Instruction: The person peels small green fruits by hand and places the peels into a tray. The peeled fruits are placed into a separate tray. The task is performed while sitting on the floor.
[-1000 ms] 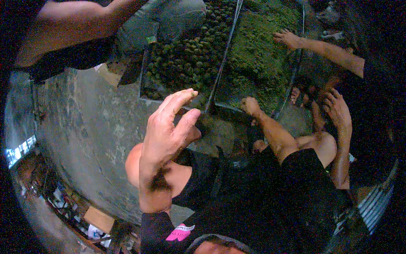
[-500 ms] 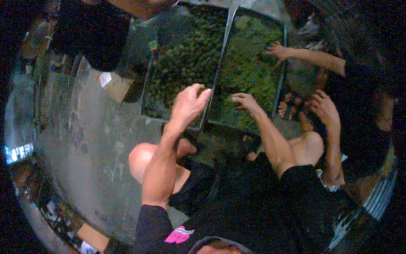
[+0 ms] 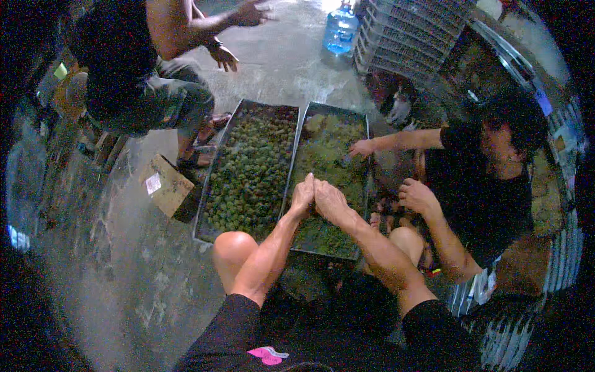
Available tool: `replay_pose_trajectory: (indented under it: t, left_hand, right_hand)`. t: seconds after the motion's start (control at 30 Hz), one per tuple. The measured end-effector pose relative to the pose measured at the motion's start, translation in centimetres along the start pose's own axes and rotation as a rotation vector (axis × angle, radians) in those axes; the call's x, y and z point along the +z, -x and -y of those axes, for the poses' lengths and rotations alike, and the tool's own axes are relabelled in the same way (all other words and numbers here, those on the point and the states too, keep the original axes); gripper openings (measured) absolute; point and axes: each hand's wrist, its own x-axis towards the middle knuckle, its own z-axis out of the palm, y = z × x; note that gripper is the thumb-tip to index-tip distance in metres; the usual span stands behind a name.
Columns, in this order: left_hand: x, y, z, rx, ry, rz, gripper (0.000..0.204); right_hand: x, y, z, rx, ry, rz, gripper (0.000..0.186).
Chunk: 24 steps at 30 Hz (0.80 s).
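My left hand (image 3: 302, 196) and my right hand (image 3: 330, 199) meet at the fingertips over the near half of the right tray (image 3: 368, 127). The fingers of both are drawn together. Whatever they hold, if anything, is hidden behind the knuckles. That dark-rimmed tray carries a layer of loose, crumbly green material (image 3: 325, 139). Beside it on the left, a second long tray (image 3: 218, 152) is filled with many small round green lumps (image 3: 253, 167).
A co-worker (image 3: 483, 161) at the right reaches a hand (image 3: 362, 147) into the right tray. Another person (image 3: 124, 74) sits at the far left near a cardboard box (image 3: 170, 186). Behind the trays stand a blue water jug (image 3: 340, 31) and stacked crates (image 3: 409, 37).
My hands, apart before over the two trays, have come together above the right one. The view has tilted up, showing more floor, the jug and the crates.
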Motion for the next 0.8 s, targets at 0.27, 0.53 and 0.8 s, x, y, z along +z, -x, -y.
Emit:
replay_pose_trajectory:
  t: [0.27, 0.53, 0.8]
  left_hand:
    - [0.7, 1.1, -1.4, 0.377, 0.123, -0.119, 0.047]
    - [-0.2, 1.5, 0.5, 0.181, 0.128, 0.063, 0.055]
    - [1.0, -0.7, 3.1, 0.396, -0.083, -0.057, 0.045]
  right_hand:
    - [-7.5, -0.4, -4.1, 0.294, -0.740, 0.312, 0.027]
    - [-3.4, 0.4, -1.4, -0.153, -0.262, 0.006, 0.039]
    - [-1.2, 0.8, -1.2, -0.080, -0.053, 0.055, 0.027]
